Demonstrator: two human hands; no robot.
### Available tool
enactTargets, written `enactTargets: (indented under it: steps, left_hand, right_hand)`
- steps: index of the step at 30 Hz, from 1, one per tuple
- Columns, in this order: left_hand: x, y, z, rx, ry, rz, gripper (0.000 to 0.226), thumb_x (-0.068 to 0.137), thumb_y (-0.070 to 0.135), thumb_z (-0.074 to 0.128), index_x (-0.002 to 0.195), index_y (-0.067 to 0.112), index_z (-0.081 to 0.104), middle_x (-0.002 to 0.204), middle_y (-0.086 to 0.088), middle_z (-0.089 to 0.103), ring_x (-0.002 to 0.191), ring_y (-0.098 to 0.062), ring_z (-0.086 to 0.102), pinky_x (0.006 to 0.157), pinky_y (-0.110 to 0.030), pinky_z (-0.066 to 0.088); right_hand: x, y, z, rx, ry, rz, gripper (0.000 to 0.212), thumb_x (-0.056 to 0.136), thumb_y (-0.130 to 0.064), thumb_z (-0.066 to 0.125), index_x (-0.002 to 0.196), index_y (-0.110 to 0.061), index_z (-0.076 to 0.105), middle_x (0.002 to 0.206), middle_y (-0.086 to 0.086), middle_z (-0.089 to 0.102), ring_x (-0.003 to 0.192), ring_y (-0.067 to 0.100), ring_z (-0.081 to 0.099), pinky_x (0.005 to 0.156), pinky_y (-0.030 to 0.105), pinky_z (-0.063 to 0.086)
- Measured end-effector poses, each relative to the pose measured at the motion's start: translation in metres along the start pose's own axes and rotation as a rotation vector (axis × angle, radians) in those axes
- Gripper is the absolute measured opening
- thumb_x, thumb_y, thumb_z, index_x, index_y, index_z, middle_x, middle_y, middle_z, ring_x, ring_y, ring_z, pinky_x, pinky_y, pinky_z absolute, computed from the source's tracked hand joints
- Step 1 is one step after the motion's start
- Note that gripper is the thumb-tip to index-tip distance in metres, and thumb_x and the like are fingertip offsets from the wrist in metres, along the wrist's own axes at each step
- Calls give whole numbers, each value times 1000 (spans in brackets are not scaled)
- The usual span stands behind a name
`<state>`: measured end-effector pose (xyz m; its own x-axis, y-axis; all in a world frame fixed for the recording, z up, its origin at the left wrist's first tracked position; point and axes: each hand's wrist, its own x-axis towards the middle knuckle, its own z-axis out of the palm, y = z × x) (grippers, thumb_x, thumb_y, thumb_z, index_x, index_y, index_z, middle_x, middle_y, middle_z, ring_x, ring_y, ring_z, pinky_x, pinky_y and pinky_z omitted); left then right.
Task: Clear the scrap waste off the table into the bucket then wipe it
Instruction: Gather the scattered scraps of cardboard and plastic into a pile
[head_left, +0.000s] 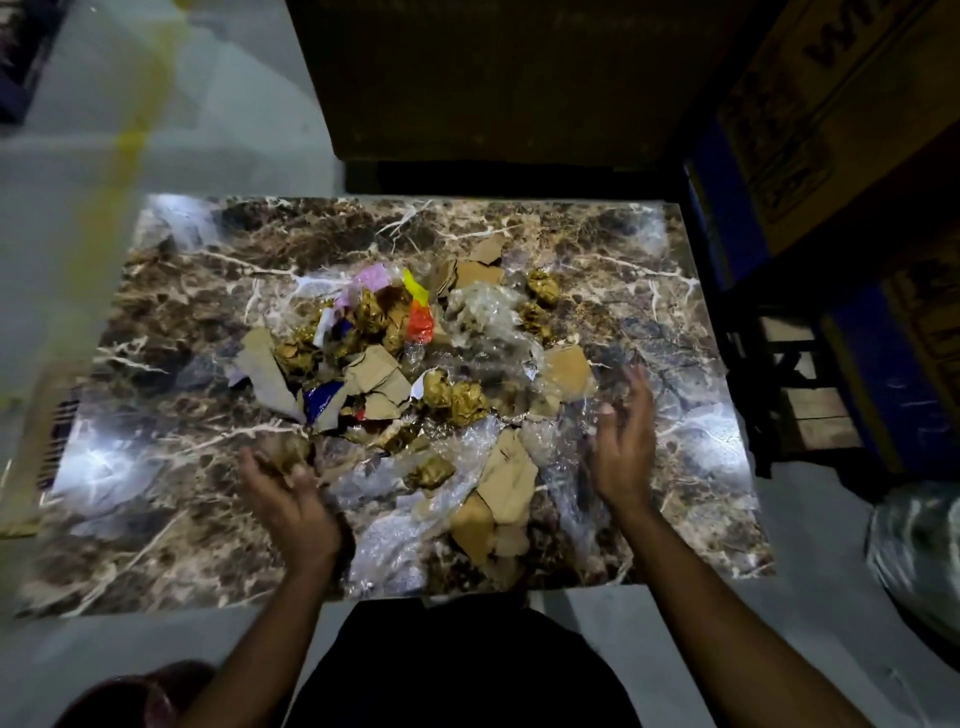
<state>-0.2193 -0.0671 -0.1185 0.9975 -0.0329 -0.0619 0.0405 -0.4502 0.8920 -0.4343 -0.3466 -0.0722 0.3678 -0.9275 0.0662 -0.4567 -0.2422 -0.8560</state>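
Note:
A heap of scrap covers the middle of the dark marble table: torn cardboard pieces, crumpled gold paper balls, clear plastic wrap and coloured wrappers. My left hand lies at the near left edge of the heap, its fingers curled round a crumpled brown scrap. On the right edge of the heap my right hand hovers open, fingers straight, over the plastic wrap. The picture is motion-blurred.
A shiny plastic bag or container stands on the floor at the near right. Cardboard boxes and a dark stool crowd the right side. A large dark box stands behind the table. Pale floor lies to the left.

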Motion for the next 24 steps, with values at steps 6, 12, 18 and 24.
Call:
enactTargets:
  steps: [6,12,18,24]
  left_hand:
    - [-84,-13,-36,196,-350,153,93,90,76,35,161,23,8,168,-2,6,152,-30,13,119,-60,21]
    - [-119,-7,5,523,-537,327,100,86,85,23,157,27,-18,167,1,-21,154,-17,-15,123,-48,4]
    - [-138,9,55,470,-330,163,83,97,61,29,160,11,6,169,-11,1,155,-26,1,123,-57,13]
    - [-123,12,69,539,-312,225,83,99,56,28,160,10,-3,169,-9,-13,156,-27,-6,125,-54,8]
  right_hand:
    - [-93,56,-41,-576,-467,-306,80,92,-76,40,158,-32,27,170,5,3,156,30,1,119,66,15]
    - [-116,35,17,-766,-610,-405,114,78,-93,40,162,-25,4,167,22,2,154,46,-1,115,74,10]
    - [-103,17,37,-850,-483,-421,87,95,-72,37,160,-16,23,160,30,25,147,48,28,111,68,27]
    - [-71,-8,40,-765,-543,-378,84,79,-20,67,152,-25,27,151,15,40,126,36,48,95,48,47]
